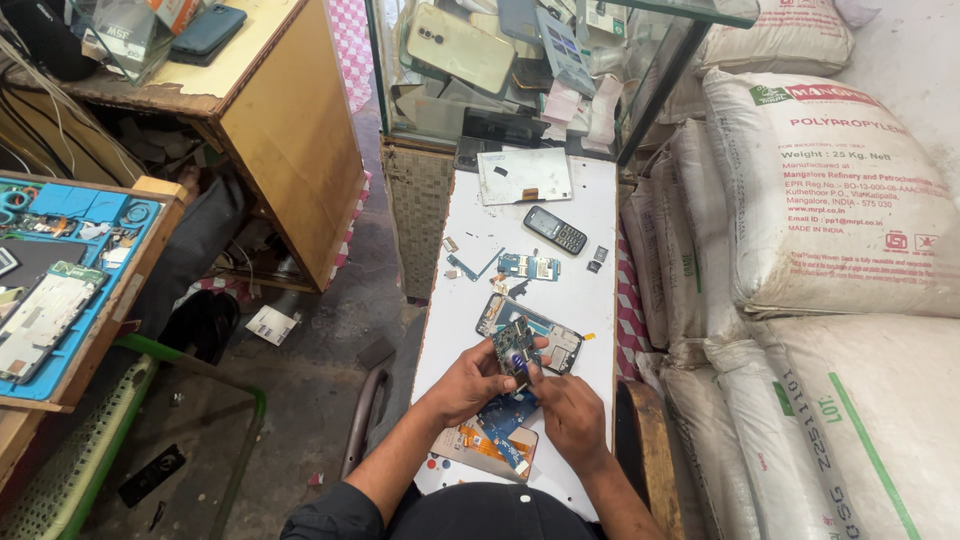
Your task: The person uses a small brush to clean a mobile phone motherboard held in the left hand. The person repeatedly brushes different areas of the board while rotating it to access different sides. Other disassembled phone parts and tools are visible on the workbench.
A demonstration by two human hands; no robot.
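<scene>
Both hands meet over the near part of a narrow white table [470, 300]. My left hand [470, 380] holds a small green phone circuit board [514, 346] upright by its lower edge. My right hand [568, 412] pinches the board's near corner with thumb and forefinger. Just behind the board lies an opened phone frame [562, 342]. Under my hands sit a blue circuit board [508, 412] and a pale phone part with an orange flex strip [470, 442].
Farther along the table lie a dark keypad phone [555, 230], a small blue board [528, 266], loose chips and a white panel [524, 176]. A glass case of phones [500, 60] stands behind. Stacked white sacks [830, 200] fill the right; wooden benches the left.
</scene>
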